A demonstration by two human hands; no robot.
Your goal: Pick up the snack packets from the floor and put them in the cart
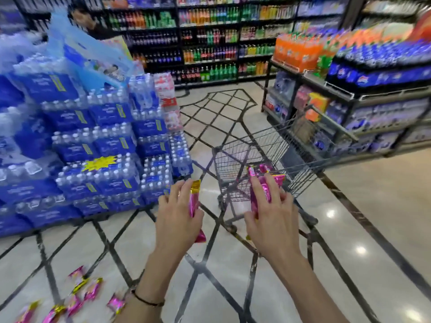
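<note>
Pink foil with gold ends is showing in both hands. The left hand [179,215] is gripping a single snack packet [194,201] edge-on, fingers curled over its top and thumb against its side. It is holding the packet above the floor, just left of the wire shopping cart [247,150].

The right hand [272,220] is clutching a bundle of packets [265,195], fingers spread over their faces. The bundle is overlapping the cart's near end in this view; whether it is already past the rim is not clear. The basket, as far as blur allows, is showing only wire.

More loose packets [89,289] are lying scattered on the glossy marble floor [373,206] at lower left, well apart from the cart. A dark cord bracelet [145,300] is sitting on the left wrist.

Shrink-wrapped packs of water bottles [109,145] are standing stacked to the left. A black rack [363,99] of orange and blue soda bottles is standing just right of the cart, and drink shelves [210,43] are lining the back wall.
</note>
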